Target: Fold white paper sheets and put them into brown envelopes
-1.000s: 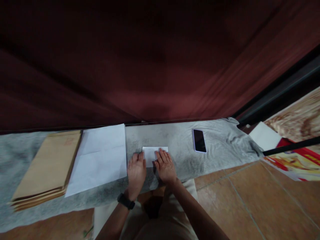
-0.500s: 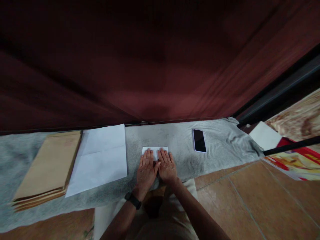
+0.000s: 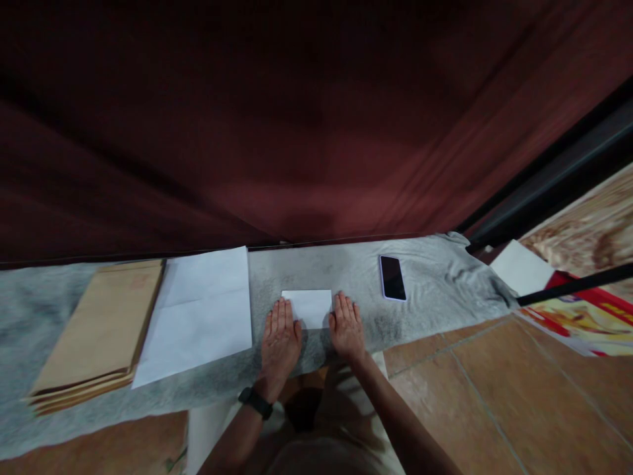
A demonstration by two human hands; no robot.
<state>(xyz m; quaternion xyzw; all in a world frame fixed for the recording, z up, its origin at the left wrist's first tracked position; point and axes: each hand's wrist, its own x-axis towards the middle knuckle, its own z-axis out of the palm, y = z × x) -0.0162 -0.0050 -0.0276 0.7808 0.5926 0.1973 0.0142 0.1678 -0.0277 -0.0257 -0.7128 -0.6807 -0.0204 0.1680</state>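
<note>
A small folded white paper (image 3: 311, 307) lies flat on the grey cloth (image 3: 316, 267) in front of me. My left hand (image 3: 281, 340), with a dark watch on its wrist, rests flat over the paper's left edge, fingers stretched out. On the other side, my right hand (image 3: 347, 324) lies flat with its fingers straight, along the paper's right edge. Neither hand grips anything. Most of the paper shows between them.
Left of my hands lie large white sheets (image 3: 198, 313) and a stack of brown paper envelopes (image 3: 99, 330). A phone (image 3: 393, 278) rests on the cloth at right. Beyond the cloth hangs a dark red curtain (image 3: 316, 165). A colourful printed box (image 3: 588, 316) is at far right.
My hands have slid apart, the left one leftward and the right one rightward. They covered much of the small paper before; its middle is now uncovered.
</note>
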